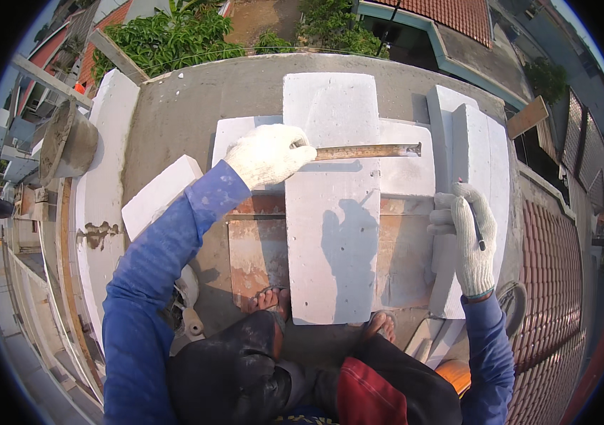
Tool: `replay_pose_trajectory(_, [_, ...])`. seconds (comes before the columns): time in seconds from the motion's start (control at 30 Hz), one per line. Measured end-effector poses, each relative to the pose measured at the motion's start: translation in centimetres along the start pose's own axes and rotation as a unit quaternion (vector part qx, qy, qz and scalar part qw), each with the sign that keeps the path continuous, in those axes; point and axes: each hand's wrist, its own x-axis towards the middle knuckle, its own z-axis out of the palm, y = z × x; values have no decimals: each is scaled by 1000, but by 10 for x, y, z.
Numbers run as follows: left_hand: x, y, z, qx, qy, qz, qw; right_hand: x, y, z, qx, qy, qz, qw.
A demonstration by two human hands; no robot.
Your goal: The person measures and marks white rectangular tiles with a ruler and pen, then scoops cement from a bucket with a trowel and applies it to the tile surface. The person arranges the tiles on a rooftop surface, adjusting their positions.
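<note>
On the rooftop, my left gloved hand (268, 154) grips a long rusty metal straightedge (366, 151) across the tall white lightweight block (332, 205); my right gloved hand (469, 237) pinches a dark pencil (477, 228) off to the side. I'd say measuring is underway, with no cut visible yet

A long white block (332, 205) lay flat and lengthwise before the person, its near end by the bare feet and its far end reaching up over other white blocks. Its face was pale and slightly pitted. Across its upper part lay a narrow metal ruler (367, 151), rusty brown, set crosswise and jutting past the block's right edge. A thin dark pencil (477, 228) stood nearly upright to the right of the block.
</note>
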Motion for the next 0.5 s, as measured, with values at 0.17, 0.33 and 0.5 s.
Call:
replay_pose_trajectory(0.17, [-44,46,28,-106,-46,143,983,-133,36,-42,139,72,150,976])
replay_pose_trajectory(0.33, [-82,84,30,-331,-134,94,929,-195,47,-41,246,102,162,950])
replay_pose_trajectory(0.5, [-106,161,31,-351,-219,92,906,-209,34,-63,143,97,56,983])
